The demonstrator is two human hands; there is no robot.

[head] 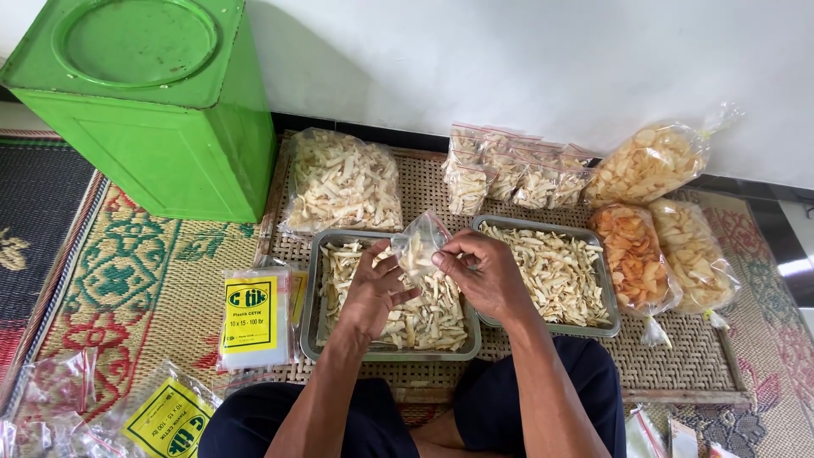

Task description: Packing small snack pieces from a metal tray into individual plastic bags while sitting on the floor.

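Note:
My left hand [374, 288] and my right hand [485, 273] together hold a small clear plastic bag [417, 244] with pale snack sticks inside, above a metal tray [310, 288] full of the same sticks. The left fingers grip the bag from the left, the right fingers pinch its top edge on the right. A second metal tray [607, 293] of sticks lies just right of my right hand.
A large green tin [148, 110] stands at the back left. A big bag of sticks [343, 180], several small filled bags [509, 174] and bags of chips [649, 165] lie behind and right of the trays. Packs of empty plastic bags [252, 318] lie left on the woven mat.

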